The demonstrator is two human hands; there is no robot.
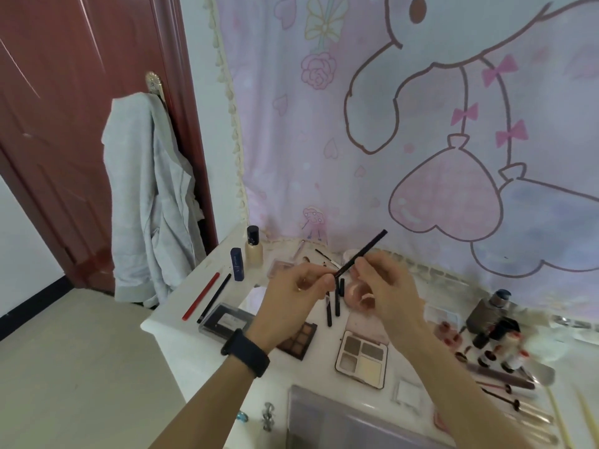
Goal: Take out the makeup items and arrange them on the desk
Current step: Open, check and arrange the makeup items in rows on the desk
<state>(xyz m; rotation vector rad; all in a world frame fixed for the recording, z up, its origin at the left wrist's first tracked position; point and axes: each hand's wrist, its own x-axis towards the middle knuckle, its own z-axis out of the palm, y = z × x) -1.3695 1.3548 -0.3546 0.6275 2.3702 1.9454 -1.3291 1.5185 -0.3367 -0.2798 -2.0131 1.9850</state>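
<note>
Head view: above the white desk (194, 351), both hands hold one slim black pencil (369, 247) in the air, tilted with its free end up and to the right. The left hand (298, 286), with a black wristband (245, 353), pinches the lower end; the right hand (382, 286) pinches the shaft just beside it. On the desk lie a red pencil (201, 296), a foundation bottle (253, 247) and a four-pan eyeshadow palette (363, 358).
</note>
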